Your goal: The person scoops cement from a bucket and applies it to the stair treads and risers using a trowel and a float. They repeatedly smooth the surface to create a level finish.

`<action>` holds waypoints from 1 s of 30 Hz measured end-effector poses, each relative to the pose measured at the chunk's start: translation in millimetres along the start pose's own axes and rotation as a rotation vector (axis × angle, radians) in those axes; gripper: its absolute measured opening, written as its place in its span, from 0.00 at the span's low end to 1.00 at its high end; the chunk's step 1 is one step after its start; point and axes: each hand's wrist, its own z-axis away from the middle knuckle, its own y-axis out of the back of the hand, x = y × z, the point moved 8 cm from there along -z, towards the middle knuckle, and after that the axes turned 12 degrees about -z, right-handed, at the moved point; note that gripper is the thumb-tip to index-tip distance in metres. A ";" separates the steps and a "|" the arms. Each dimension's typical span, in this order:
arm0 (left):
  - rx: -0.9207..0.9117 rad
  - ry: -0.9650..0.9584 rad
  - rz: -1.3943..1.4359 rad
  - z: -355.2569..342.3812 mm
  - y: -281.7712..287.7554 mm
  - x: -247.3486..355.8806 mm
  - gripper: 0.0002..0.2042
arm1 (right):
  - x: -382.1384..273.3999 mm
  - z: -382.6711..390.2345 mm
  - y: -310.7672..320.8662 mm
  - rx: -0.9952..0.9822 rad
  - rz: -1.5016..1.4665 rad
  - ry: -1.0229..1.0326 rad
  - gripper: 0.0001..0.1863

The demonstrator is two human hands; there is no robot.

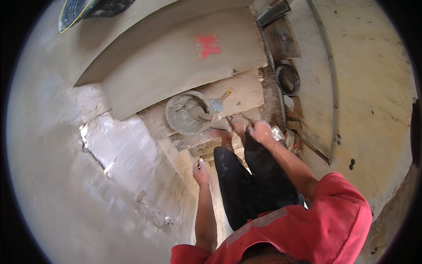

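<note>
My left hand (201,173) hangs beside my left knee, its fingers curled in and thumb on top; nothing shows in it. Over my right knee, my right hand (261,132) is closed and slightly blurred. A thin dark tip pokes out past its fingers towards my foot, but what it belongs to is hidden. Ahead of my bare feet stands a round basin (169,115) of wet grey mortar, a wooden-looking handle (207,116) leaning over its right side. Right of the basin lies a brush (217,104) with a yellow handle end and bluish, smeared head.
A smooth grey plastered ledge (167,72) with a red patch (208,46) rises beyond the basin. Rough plastered wall (52,154) is on the left. A black ring-shaped container (288,80) and bits of rubbish line the right board (373,88). A dark tub (77,15) sits far left.
</note>
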 end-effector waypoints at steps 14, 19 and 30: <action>0.055 -0.021 -0.050 -69.9 19.4 -44.7 0.25 | -202.3 -97.9 49.0 0.178 0.028 0.393 0.16; -0.091 0.031 0.011 -184.4 19.8 -7.4 0.28 | -215.9 -76.3 -122.6 -0.112 0.594 0.576 0.15; -0.329 0.199 0.467 -251.2 -8.7 27.1 0.21 | -211.1 -101.6 -179.2 -0.194 0.649 0.218 0.16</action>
